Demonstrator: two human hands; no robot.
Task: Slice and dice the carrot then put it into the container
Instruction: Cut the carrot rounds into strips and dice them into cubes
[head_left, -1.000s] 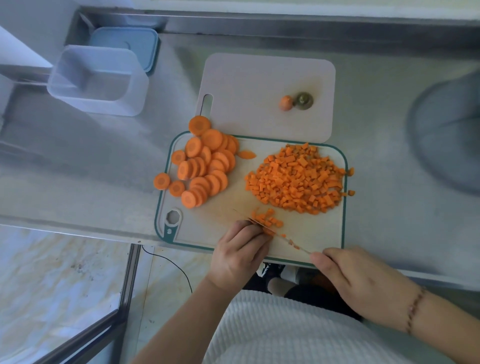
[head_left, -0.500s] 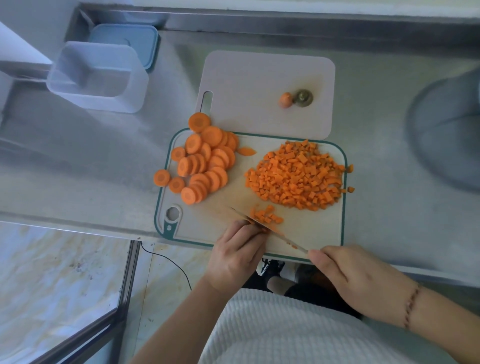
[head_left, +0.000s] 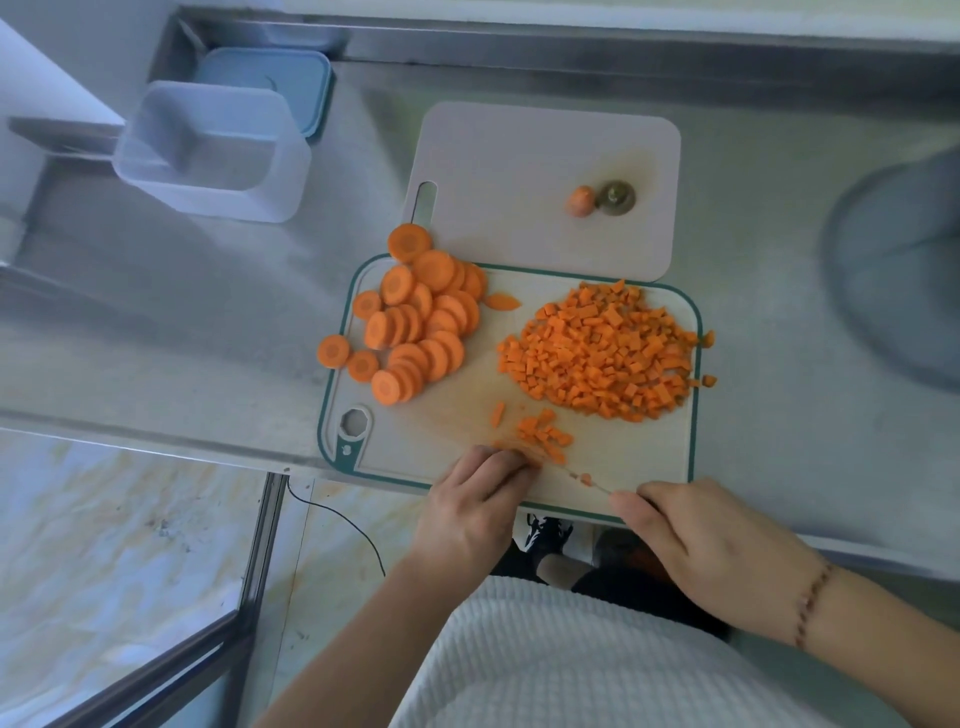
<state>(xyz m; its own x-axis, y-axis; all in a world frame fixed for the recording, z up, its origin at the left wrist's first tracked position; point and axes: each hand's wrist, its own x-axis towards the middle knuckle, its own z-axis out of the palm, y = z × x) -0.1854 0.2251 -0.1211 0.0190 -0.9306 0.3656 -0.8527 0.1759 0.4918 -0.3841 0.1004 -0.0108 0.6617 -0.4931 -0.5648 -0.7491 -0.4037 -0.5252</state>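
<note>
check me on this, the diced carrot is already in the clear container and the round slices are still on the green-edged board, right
Not quite. In the head view the diced carrot is still heaped on the green-edged board, not in the clear container, which holds none. The round slices are on that board.

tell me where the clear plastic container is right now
In the head view, the clear plastic container stands empty at the upper left of the steel counter, just in front of a blue lid and left of the plain white cutting board.

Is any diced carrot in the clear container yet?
No, the clear container holds no carrot; the diced carrot lies piled on the green-edged cutting board.
</note>
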